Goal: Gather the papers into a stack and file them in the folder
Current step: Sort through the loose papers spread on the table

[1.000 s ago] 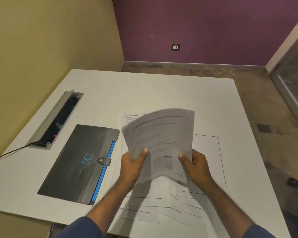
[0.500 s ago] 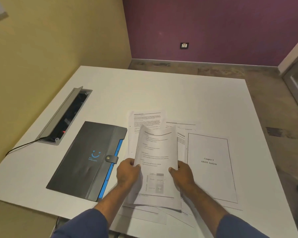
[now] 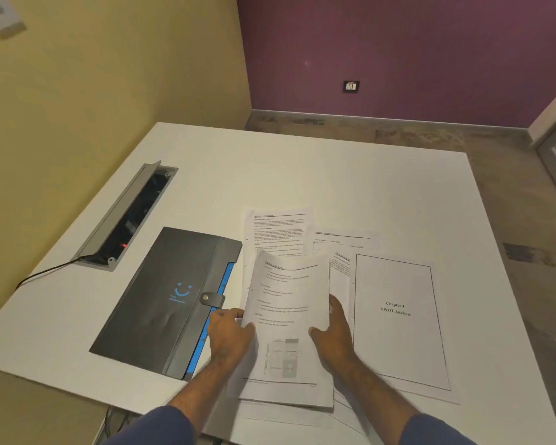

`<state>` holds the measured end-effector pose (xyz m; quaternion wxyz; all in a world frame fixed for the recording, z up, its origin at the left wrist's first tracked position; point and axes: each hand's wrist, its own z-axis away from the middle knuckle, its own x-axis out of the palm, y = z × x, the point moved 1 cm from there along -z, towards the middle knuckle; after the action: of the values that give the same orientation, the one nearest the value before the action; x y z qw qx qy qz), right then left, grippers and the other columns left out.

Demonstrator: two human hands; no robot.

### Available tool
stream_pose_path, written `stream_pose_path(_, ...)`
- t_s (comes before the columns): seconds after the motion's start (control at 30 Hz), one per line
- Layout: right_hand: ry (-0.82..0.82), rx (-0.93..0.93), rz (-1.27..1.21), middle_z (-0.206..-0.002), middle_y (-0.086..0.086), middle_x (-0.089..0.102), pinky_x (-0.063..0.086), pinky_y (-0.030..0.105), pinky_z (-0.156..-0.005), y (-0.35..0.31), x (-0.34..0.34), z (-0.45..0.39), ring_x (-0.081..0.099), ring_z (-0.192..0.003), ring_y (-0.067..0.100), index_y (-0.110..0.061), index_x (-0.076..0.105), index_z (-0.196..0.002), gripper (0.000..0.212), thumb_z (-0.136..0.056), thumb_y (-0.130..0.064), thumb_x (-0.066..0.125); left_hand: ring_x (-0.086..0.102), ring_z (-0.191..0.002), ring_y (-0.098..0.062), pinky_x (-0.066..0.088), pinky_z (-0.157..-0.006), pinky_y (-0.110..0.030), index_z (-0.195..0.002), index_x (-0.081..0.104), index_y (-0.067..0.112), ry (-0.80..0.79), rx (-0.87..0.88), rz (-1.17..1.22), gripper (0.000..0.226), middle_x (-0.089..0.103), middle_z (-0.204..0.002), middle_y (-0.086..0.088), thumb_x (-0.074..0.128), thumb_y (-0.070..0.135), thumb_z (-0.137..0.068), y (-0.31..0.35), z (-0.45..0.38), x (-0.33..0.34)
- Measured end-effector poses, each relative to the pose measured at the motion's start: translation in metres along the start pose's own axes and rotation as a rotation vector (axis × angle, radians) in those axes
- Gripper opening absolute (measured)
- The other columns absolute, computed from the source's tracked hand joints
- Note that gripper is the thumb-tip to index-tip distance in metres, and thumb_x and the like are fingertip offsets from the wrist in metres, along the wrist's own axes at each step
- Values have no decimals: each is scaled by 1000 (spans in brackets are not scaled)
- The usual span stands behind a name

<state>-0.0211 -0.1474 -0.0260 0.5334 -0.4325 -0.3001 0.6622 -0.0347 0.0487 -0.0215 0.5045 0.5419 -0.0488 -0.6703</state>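
Item: sheaf of papers (image 3: 286, 329), right of the dark folder (image 3: 167, 297), lying over loose sheets on the white table (image 3: 334, 175).
Hands: left hand (image 3: 230, 335) and right hand (image 3: 333, 332) pinch its two side edges.
Handling: likely light, limp, slippery between sheets; best held by both long edges.
Further right of the folder: title page (image 3: 398, 319).
Obscured: sheet count, fingers under the paper, small print, folder's inside.

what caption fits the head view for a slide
Both hands hold a sheaf of papers beside the closed folder.
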Motion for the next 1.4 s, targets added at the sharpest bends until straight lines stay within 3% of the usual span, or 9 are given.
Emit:
stream_pose_path(0.07, -11, -19, -41, -127, -15, 50, 45, 23, -96, -8, 0, 3, 54, -112, 8, -30, 29, -145, 78, -83, 6, 59, 50, -96, -15, 53, -94, -38, -108, 63, 9, -11, -5, 36, 24, 42, -116, 1, 72, 18, -87, -2, -3, -1)
stream_pose_path(0.2, -78, -52, -114, -111, -11, 68, 53, 20, -82, -22, -7, 2, 65, -101, 9, -31, 55, -118, 50, -84, 5, 58, 64, -84, -16, 52, -64, -25, -103, 63, 6, -61, -70, 215, 18, 68, -102, -5, 68, 14, -88, -5, -9, -6)
stream_pose_path(0.33, -26, -14, -216, -90, -9, 73, 55, 17, -68, -25, -27, -5, 71, -78, 7, -27, 66, -95, 38, -82, 9, 61, 69, -91, -24, 54, -70, -31, -115, 54, 13, -91, -105, 444, 35, 71, -101, -9, 73, 12, -85, -3, -10, -10)
stream_pose_path(0.5, 37, 10, -262, -98, 0, 73, 53, 18, -68, -17, -65, -14, 69, -86, 15, -17, 66, -105, 35, -82, 9, 62, 68, -80, -20, 54, -65, -31, -118, 55, 19, -270, -74, 554, 37, 70, -97, -6, 74, 15, -86, 25, -7, -8)
stream_pose_path(0.6, 54, 48, -281, -101, 3, 72, 52, 27, -77, -5, -91, -19, 68, -89, 16, -20, 66, -102, 33, -84, 7, 61, 72, -95, -32, 59, -84, -48, -106, 70, 17, -412, -19, 456, 15, 77, -99, -2, 66, 17, -91, 45, -4, 6)
stream_pose_path(0.83, 125, 132, -84, -111, 10, 67, 48, 26, -75, 29, -141, -21, 63, -89, 21, -8, 58, -121, 35, -87, 4, 58, 73, -92, -29, 59, -80, -39, -100, 71, 4, -607, 66, 453, 17, 76, -102, -13, 64, 14, -88, 94, 26, 43)
stream_pose_path(1.03, 113, 297, -532, -110, 10, 69, 50, 38, -87, 48, -180, -16, 64, -95, 27, -9, 58, -124, 39, -89, 7, 57, 67, -65, -21, 53, -55, -30, -109, 73, 4, -638, -63, 708, 27, 72, -87, -12, 53, 16, -94, 121, 34, 65)
stream_pose_path(1.2, 175, 298, -715, -122, 9, 65, 38, 39, -108, 60, -207, -6, 60, -111, 25, -7, 56, -129, 38, -92, 2, 54, 72, -74, -18, 61, -70, -38, -103, 69, 12, -266, 60, 245, 25, 76, -91, -5, 57, 16, -81, 101, 10, 82)
stream_pose_path(1.4, 203, 354, -859, -122, 8, 68, 46, 35, -95, 68, -219, 5, 61, -114, 24, -11, 61, -126, 37, -90, -3, 59, 66, -98, -19, 43, -80, -23, -120, 63, 12, -292, 343, -144, 40, 72, -107, -2, 62, 36, -87, 109, 39, 127)
